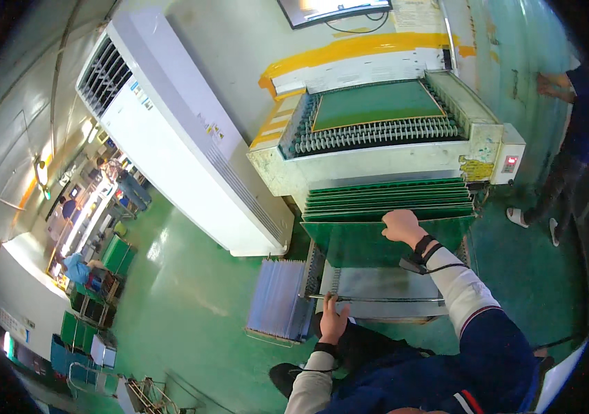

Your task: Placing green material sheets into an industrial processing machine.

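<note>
My right hand [402, 226] is closed at the top edge of the nearest green board [363, 243], its fingertips partly hidden. That board stands upright, leaning in front of several similar green boards [384, 195] lined up in a rack. Lower down, my left hand [334, 323] has its fingers stretched out against the thin metal bar [391, 299] across the rack's front. Beyond the rack is a roller machine [370, 153], with a flat green panel [377, 105] lying on its rollers.
A tall white air conditioner [184, 138] stands left of the machine. Beside the rack is a holder of pale, translucent sheets [277, 297]. A control box [508, 155] sits on the machine's right side. Another person [574, 131] stands at the far right.
</note>
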Demonstrator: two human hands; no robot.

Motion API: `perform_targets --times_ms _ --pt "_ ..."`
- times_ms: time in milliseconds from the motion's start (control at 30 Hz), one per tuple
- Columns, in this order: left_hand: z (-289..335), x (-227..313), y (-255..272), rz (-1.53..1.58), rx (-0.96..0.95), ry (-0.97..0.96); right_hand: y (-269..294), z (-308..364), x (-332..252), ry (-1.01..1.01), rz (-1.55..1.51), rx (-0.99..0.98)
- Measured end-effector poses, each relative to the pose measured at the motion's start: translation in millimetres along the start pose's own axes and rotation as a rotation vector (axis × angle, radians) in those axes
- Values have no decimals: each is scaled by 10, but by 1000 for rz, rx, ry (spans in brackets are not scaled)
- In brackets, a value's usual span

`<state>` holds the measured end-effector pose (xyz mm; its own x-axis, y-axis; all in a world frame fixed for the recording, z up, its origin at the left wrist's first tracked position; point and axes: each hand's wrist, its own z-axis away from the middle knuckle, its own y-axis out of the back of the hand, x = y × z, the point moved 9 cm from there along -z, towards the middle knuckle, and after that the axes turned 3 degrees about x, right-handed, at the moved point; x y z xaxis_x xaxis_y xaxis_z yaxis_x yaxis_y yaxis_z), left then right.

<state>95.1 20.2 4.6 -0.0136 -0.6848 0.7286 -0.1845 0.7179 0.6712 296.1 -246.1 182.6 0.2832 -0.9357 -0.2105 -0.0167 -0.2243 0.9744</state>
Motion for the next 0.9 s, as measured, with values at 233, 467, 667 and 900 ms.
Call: perform_targets --times_ms 233,467,667,900 --pt "-52 -12 54 -95 92 -69 -45 -85 9 -37 47 -57" --pt "-201 -34 16 -49 80 -40 -11 -91 17 -74 42 -64" --pt "-212 59 28 -101 63 -61 2 -78 20 -41 58 -45" --pt "-283 -110 -182 71 44 -62 3 -42 7 -52 26 -9"
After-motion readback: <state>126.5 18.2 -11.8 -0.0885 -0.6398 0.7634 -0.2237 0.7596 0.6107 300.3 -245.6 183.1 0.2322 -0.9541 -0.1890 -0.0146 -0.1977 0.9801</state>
